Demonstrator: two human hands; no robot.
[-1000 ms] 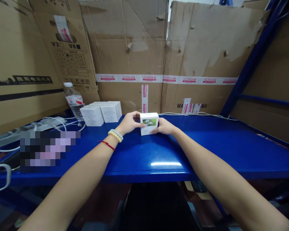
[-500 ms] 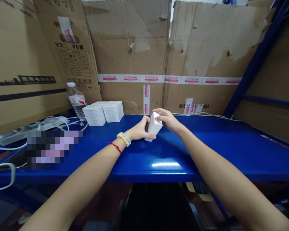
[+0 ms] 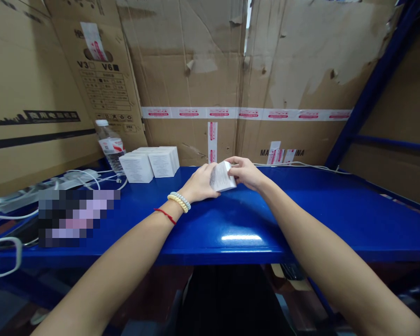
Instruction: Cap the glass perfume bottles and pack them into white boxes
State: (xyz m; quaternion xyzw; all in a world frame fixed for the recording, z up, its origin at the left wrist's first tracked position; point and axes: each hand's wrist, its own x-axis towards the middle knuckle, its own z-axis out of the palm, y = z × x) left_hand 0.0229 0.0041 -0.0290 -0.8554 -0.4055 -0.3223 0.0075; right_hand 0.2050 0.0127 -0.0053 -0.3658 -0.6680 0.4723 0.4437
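Observation:
A small white box (image 3: 223,177) with fine print on its near face is held between my two hands, above the blue tabletop (image 3: 210,224). My left hand (image 3: 200,183) grips its left side, thumb along the lower edge. At the upper right corner my right hand (image 3: 245,172) pinches the box with fingers and thumb. Part of the box is covered by my fingers. Several similar white boxes (image 3: 136,169) stand together in a group to the left, at the back of the table.
A clear water bottle (image 3: 111,147) stands behind the boxes. White cables and a power strip (image 3: 49,189) lie at the left, near a pixelated dark object (image 3: 79,217). Cardboard sheets (image 3: 196,84) wall the back; a blue metal post (image 3: 367,88) rises at the right.
The box has been turned in my hands, so a printed face now shows instead of a plain one. My left fingers have come over its left side.

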